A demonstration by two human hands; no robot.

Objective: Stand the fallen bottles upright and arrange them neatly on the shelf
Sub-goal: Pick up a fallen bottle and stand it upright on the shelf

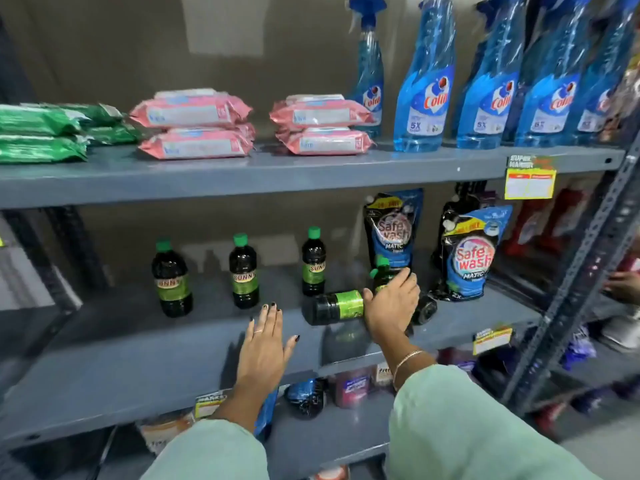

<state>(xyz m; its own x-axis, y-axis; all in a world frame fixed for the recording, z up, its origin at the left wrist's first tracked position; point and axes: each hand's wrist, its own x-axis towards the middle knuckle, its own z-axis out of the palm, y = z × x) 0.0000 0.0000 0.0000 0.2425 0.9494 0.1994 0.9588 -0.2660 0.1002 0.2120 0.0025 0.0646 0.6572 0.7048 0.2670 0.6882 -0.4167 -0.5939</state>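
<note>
The left hand (265, 344) lies flat and spread, fingers fanned, palm down on the front part of the middle shelf (138, 368), holding nothing. To its left and behind stand three dark bottles with green caps and green labels: the first bottle (171, 278) nearest the left, the second bottle (243, 271) a little further back, the third bottle (313, 261) further right and back, all upright and well apart from one another.

Just right of the left hand lies the fallen bottle (334, 306), on its side with its flat base towards the left and its neck hidden under the right hand (391, 306). That hand is curled over the neck end, fingers bent down around it; whether it also touches a bottle (382, 273) close behind, of which only a green cap and some of the body show, I cannot tell. Another dark round base (424, 310) shows just right of the wrist, likely one more bottle lying down.

The bottles look like smooth, stiff plastic filled with dark liquid, so fairly weighty for their size and probably slick on the bare parts. The labelled waist seems the surest place to grip; lifting by the neck alone would let the heavy base swing. Behind stand two blue pouches (469, 254), soft and easily knocked.
</note>
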